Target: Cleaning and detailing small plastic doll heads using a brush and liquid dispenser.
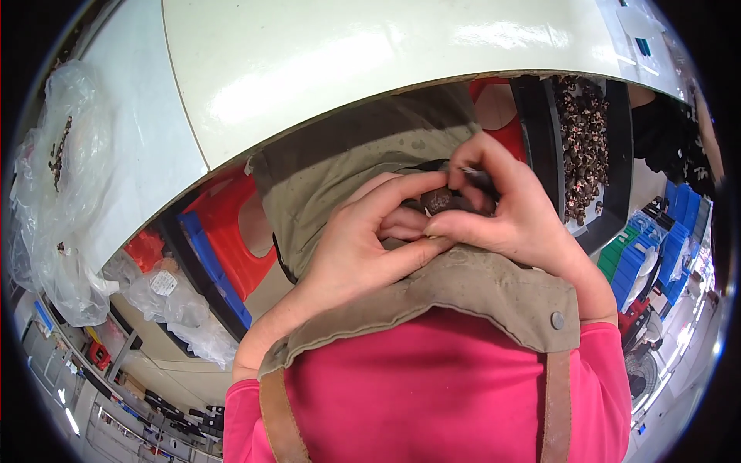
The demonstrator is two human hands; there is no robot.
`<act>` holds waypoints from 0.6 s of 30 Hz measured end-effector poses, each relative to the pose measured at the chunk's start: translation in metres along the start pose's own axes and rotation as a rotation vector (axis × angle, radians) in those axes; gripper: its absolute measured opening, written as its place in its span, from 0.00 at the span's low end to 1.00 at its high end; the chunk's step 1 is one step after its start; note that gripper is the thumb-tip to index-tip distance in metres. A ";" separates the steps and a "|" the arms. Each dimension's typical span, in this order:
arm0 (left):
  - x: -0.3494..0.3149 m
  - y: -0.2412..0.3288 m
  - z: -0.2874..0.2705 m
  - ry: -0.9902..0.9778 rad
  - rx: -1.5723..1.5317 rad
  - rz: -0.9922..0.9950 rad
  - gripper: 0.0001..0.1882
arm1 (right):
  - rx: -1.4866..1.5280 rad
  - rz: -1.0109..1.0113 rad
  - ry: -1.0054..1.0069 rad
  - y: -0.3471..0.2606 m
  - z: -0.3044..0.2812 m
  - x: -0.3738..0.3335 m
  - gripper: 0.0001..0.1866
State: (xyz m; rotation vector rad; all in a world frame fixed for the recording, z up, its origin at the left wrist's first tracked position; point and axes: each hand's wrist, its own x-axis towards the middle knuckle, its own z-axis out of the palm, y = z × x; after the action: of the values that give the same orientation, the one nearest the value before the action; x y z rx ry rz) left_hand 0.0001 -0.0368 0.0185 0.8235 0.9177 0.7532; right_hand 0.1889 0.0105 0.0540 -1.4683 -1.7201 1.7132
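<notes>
Above the olive apron (pixel 332 185) on my lap, my two hands meet around a small dark brown rounded piece (pixel 438 201). The left hand (pixel 359 235) is curled, its thumb and forefinger closed about the near side of the piece. From the other side the right hand (pixel 513 204) pinches at it with bent thumb and fingers. Its fingertips are slightly blurred and partly cover the piece, so its exact kind does not show.
A white table (pixel 370 54) spans the far side. At right, a black tray (pixel 615 170) holds many small dark brown parts with pinkish bits. Clear plastic bags (pixel 85 177) lie on the left. Red stools (pixel 235 224) stand below the table; blue and green bins (pixel 633 255) are farther right.
</notes>
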 end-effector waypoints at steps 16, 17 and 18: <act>-0.003 0.006 -0.002 -0.033 0.102 -0.057 0.29 | -0.097 0.020 -0.011 0.009 -0.015 0.006 0.21; -0.003 0.007 -0.002 -0.018 0.061 -0.055 0.30 | -0.134 0.090 -0.020 0.016 -0.024 0.004 0.20; -0.004 0.007 -0.001 -0.004 0.021 -0.053 0.30 | -0.136 0.089 -0.022 0.016 -0.025 0.002 0.20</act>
State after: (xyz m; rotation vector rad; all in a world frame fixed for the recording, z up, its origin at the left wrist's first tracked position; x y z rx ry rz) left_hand -0.0039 -0.0360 0.0257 0.8155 0.9414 0.6969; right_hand 0.2145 0.0226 0.0453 -1.6129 -1.8410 1.6911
